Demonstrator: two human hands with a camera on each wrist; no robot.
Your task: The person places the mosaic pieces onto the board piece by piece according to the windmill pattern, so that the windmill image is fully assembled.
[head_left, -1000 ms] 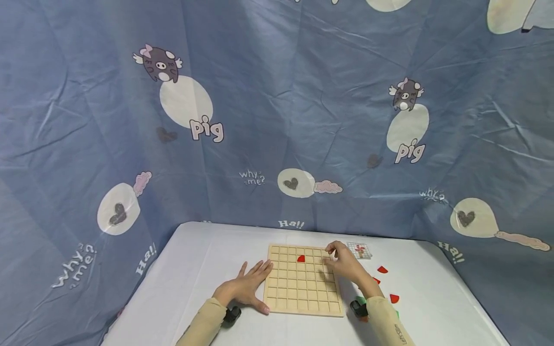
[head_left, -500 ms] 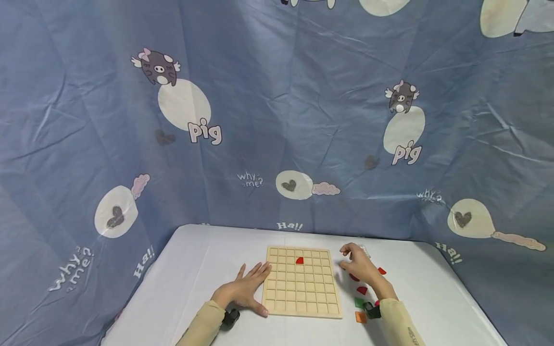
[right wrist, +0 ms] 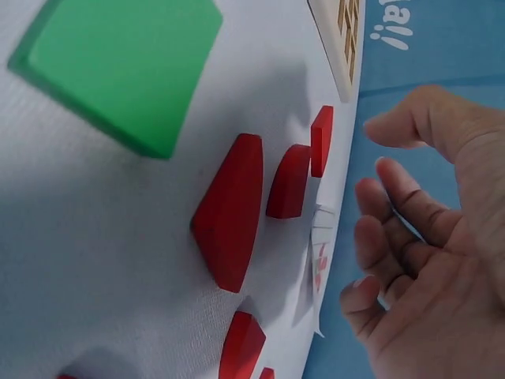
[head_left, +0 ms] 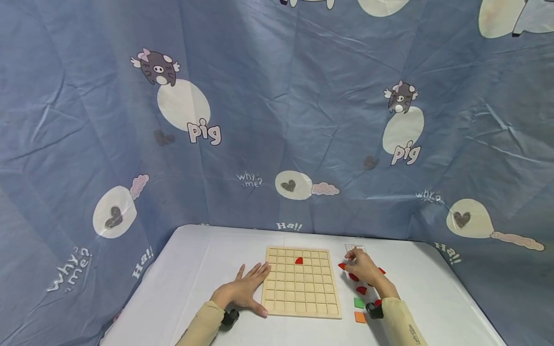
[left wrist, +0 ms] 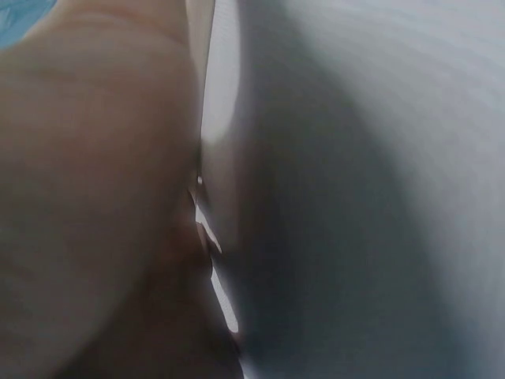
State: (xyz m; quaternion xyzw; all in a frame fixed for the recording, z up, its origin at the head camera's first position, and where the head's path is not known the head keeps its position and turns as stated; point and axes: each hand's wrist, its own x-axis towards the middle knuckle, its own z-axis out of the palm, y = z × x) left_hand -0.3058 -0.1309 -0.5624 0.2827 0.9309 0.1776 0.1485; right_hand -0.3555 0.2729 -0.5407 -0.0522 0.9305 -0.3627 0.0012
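Observation:
My left hand [head_left: 244, 290] lies with fingers spread at the left edge of a wooden grid board [head_left: 298, 302], fingertips and thumb at its rim. One red quarter-circle piece [head_left: 299, 261] sits in a cell near the board's top. Off the board's right edge, my right hand [head_left: 365, 269] hovers low over the table, close to a red piece [head_left: 342, 265]. In the right wrist view, the thumb [right wrist: 394, 126] and loosely bent fingers stand apart with nothing between them. Several red pieces [right wrist: 233, 213] lie below that hand. The left wrist view shows mostly blurred skin and white cloth.
A green square tile [head_left: 359, 302] and an orange square tile [head_left: 360, 317] lie right of the board, near the right wrist's black camera. Behind the right hand is a card with a printed grid [head_left: 354, 247], partly covered. A blue patterned curtain [head_left: 242, 206] hangs behind the white table.
My right hand has moved right, off the board's upper right corner, then lower towards the red pieces. The left hand stays in place.

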